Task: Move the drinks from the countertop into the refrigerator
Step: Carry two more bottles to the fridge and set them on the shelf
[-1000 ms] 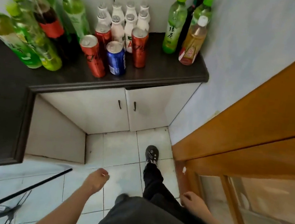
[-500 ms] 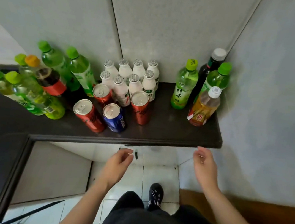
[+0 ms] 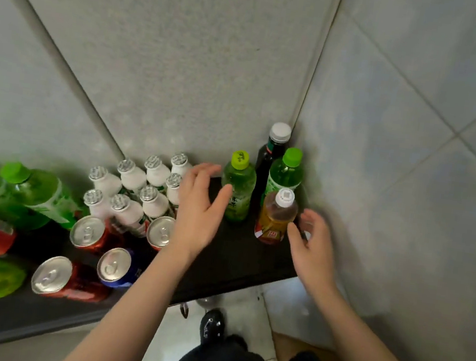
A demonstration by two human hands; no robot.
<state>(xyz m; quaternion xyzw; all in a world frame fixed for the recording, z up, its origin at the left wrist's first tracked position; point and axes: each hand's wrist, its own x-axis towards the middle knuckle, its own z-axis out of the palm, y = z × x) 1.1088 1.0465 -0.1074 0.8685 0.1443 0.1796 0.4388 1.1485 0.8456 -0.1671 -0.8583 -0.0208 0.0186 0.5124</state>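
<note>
Many drinks stand on a dark countertop [image 3: 239,258] in a tiled corner. My left hand [image 3: 197,208] is open above the counter, fingers spread just left of a green tea bottle [image 3: 238,189], thumb close to it. My right hand [image 3: 313,243] is open beside an amber tea bottle [image 3: 275,218] with a white cap, fingertips near its right side. Behind these stand a dark bottle [image 3: 270,151] and another green bottle [image 3: 285,174]. Neither hand holds anything.
Several small white bottles [image 3: 140,186] cluster left of my left hand. Red cans [image 3: 86,233] and a blue can [image 3: 115,267] stand in front of them. Large green bottles [image 3: 28,193] fill the far left. Tiled walls close off the back and right.
Both hands have risen from below the counter edge to the bottles at the right corner. The view has tilted up and closer to the counter.
</note>
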